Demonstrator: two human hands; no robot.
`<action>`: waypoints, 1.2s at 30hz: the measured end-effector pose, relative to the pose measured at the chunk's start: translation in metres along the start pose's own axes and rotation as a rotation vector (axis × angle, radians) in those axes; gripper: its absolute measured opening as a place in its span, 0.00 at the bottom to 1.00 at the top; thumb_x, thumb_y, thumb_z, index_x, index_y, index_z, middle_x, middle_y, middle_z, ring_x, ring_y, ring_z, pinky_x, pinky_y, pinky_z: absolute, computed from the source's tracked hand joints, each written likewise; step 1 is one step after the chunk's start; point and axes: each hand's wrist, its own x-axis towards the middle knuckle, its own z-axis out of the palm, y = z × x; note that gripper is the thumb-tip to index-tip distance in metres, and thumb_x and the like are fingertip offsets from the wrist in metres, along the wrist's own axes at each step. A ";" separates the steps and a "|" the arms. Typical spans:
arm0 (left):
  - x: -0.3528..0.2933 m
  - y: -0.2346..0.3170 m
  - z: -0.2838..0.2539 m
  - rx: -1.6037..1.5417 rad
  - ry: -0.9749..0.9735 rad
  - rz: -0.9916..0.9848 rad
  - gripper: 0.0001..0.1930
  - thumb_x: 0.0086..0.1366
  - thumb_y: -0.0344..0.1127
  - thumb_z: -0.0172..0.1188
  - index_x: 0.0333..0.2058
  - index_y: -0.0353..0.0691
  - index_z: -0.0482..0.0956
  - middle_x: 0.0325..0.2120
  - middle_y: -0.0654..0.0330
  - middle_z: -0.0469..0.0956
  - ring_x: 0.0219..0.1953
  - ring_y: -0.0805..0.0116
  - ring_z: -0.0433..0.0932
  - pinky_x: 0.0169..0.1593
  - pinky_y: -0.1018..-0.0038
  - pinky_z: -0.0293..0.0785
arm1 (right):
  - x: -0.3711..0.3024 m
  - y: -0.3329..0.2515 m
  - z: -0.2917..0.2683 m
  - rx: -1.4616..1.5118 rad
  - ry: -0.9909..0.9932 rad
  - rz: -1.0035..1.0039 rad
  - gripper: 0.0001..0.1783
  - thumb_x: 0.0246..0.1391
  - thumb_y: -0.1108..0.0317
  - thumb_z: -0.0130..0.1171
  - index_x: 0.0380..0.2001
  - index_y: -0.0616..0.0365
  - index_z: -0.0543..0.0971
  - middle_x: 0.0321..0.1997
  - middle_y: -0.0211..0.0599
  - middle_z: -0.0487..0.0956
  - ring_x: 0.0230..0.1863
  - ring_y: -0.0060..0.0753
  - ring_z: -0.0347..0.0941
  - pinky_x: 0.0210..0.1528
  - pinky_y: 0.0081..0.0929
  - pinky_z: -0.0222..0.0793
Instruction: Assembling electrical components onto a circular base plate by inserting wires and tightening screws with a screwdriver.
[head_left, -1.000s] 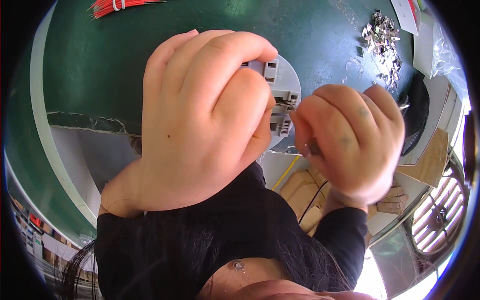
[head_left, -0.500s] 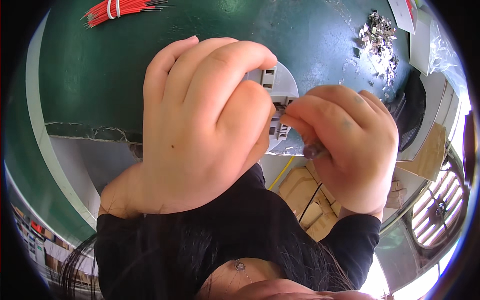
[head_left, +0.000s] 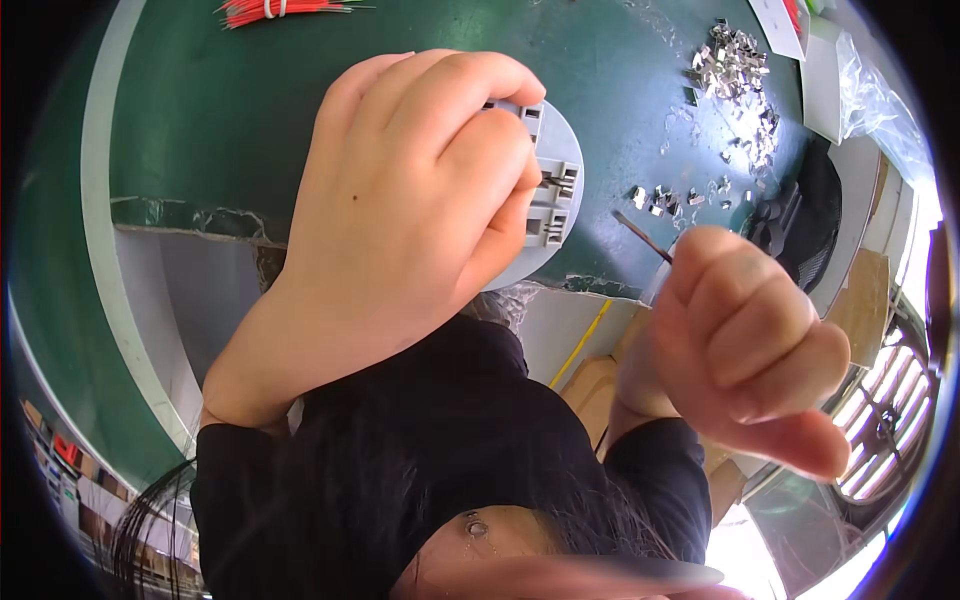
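My left hand [head_left: 410, 190] is closed over a round grey plastic base [head_left: 557, 128] at the table's front edge, its fingers curled and thumb hidden beneath. Small slotted blocks with metal bits in them stand on the base's right side; the rest is covered by the hand. To the right, my right hand [head_left: 755, 330] is folded in a fist around a thin screwdriver [head_left: 643, 237]. Its dark shaft points up and left, its tip apart from the base, and the handle is mostly hidden in the fingers.
A heap of small shiny metal clips [head_left: 730, 65] lies at the table's far right, with several loose ones [head_left: 665, 200] nearer. A bundle of red wires [head_left: 265, 10] lies at the far left. Right of the table's edge are a black mesh item [head_left: 815, 215] and clear plastic wrap [head_left: 880, 100].
My right hand has pulled back from the base toward the lower right and turned, so the screwdriver's shaft now shows. My left hand still holds the base. The whole view has shifted slightly.
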 end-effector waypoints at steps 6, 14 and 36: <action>-0.003 -0.001 -0.003 0.029 0.010 -0.007 0.11 0.46 0.21 0.65 0.28 0.41 0.74 0.47 0.58 0.79 0.42 0.57 0.76 0.50 0.63 0.69 | -0.003 0.015 0.015 0.615 0.227 -0.035 0.32 0.61 0.29 0.47 0.20 0.45 0.64 0.12 0.19 0.57 0.13 0.20 0.43 0.22 0.25 0.39; -0.002 -0.003 0.001 -0.011 0.035 -0.008 0.12 0.46 0.21 0.65 0.29 0.42 0.74 0.46 0.56 0.79 0.45 0.53 0.76 0.53 0.60 0.69 | 0.007 0.007 0.033 0.344 0.398 0.051 0.31 0.60 0.31 0.49 0.26 0.48 0.65 0.18 0.24 0.62 0.14 0.20 0.46 0.22 0.24 0.43; -0.011 0.018 -0.022 0.076 -0.322 -0.088 0.39 0.30 0.35 0.81 0.46 0.46 0.72 0.63 0.54 0.67 0.65 0.45 0.65 0.67 0.46 0.57 | 0.016 0.017 0.028 0.329 0.293 -0.001 0.32 0.59 0.27 0.43 0.27 0.47 0.63 0.19 0.24 0.59 0.15 0.19 0.45 0.20 0.25 0.43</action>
